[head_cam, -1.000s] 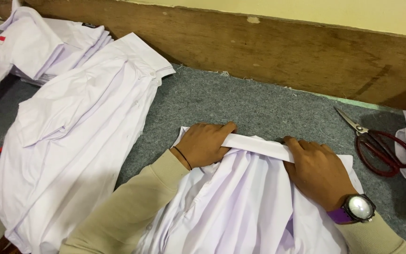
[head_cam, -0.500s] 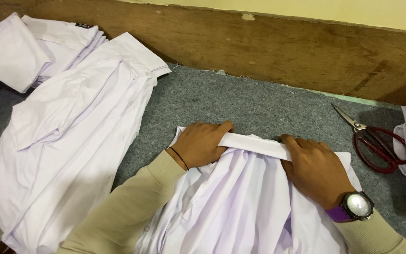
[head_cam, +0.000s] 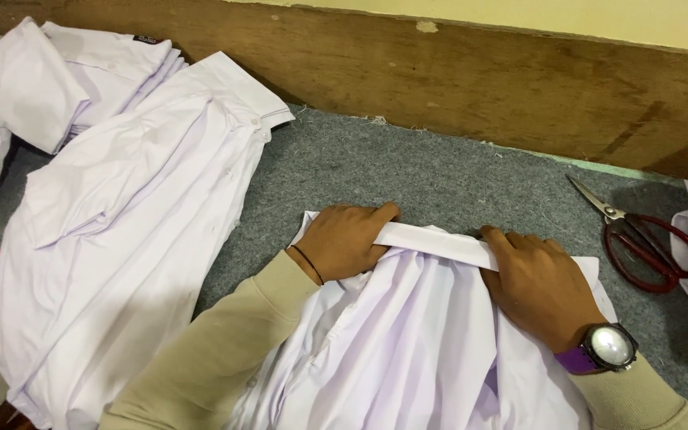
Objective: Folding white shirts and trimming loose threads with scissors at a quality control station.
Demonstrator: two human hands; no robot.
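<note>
white shirt [head_cam: 408,350], nearest, on grey felt surface [head_cam: 408,171]: folded band [head_cam: 439,240] formed along top edge, body below still rumpled. left hand [head_cam: 342,240] and right hand [head_cam: 537,287] press flat, pinning the band's ends. beyond: red-handled scissors [head_cam: 639,243], shirt pile [head_cam: 121,207].

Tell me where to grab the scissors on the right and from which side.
Take the scissors by the red loop handles, which lie toward the person and near the right hand. Come from the near side: the metal blades point away toward the wooden board, so that end is sharp.
</note>
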